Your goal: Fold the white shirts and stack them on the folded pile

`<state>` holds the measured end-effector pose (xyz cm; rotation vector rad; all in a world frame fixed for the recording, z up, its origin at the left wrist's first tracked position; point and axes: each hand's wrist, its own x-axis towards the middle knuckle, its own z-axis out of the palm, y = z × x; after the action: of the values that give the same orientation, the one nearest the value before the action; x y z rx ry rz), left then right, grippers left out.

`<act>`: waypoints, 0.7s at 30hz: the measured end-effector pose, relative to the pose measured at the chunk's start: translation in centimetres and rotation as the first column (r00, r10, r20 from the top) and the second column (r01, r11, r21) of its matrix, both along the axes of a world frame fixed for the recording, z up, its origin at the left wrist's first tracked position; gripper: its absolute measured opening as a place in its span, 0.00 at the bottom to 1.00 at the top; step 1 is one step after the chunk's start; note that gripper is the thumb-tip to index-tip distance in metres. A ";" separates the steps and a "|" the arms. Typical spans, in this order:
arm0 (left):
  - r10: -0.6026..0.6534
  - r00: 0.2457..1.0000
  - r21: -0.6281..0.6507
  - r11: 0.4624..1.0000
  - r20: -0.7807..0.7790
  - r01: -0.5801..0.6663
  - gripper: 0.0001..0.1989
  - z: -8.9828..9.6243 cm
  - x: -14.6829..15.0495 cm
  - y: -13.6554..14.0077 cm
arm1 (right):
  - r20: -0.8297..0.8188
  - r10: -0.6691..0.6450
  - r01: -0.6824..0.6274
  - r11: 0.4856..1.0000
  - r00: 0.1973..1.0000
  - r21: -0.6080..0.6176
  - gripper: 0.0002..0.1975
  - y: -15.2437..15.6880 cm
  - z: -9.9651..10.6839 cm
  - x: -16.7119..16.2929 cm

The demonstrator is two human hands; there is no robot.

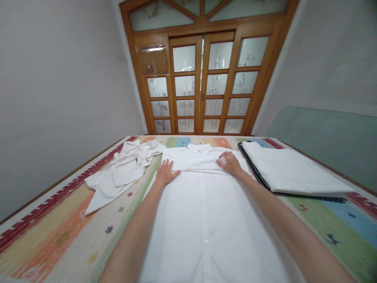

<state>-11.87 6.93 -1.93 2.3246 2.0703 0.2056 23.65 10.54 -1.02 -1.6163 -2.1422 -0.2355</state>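
Observation:
A white shirt [182,212] lies lengthwise in front of me, its collar at the far end and its button strip running down the middle. White fabric, seemingly a sleeve, is folded across the chest below the collar. My left hand [165,172] rests flat on the left end of this fold, fingers spread and thumb out to the side. On the right end, my right hand [230,162] has its fingers curled in and closed on the cloth. Its fingertips are partly hidden.
A crumpled white garment [126,165] lies on the left of the patterned tablecloth [123,232]. To the right is a folded white cloth [288,169] over a black-edged piece. Wooden glazed doors [202,78] stand beyond the table; a pale green panel [330,133] is at the right wall.

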 end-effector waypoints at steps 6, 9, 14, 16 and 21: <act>-0.014 1.000 0.047 0.999 -0.014 0.015 0.34 -0.1 -0.1 0.1 | 0.071 0.261 -0.247 0.956 0.963 -0.157 0.14 -4.5 1.5 -0.1; -0.067 0.998 0.074 0.995 -0.013 0.068 0.30 0.0 -0.1 0.1 | 0.186 0.255 -0.207 0.948 0.949 -0.240 0.13 -5.7 1.7 0.1; -0.100 0.993 0.125 0.988 0.070 0.090 0.22 -0.1 -0.1 -0.1 | 0.296 0.116 -0.039 0.967 0.948 -0.254 0.14 -6.2 1.7 -0.2; -0.097 0.991 0.150 0.985 0.093 0.082 0.22 -0.3 -0.2 -0.1 | 0.321 0.079 0.005 0.968 0.944 -0.252 0.14 -6.2 1.7 -0.6; -0.085 0.990 0.204 0.977 0.117 0.060 0.25 -0.7 -0.6 0.0 | 0.355 0.020 0.079 0.962 0.935 -0.262 0.15 -5.8 1.8 -1.6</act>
<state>-12.44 6.92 -2.65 2.4201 1.9860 0.5677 22.06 4.71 0.74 -1.8800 -2.5151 -0.2691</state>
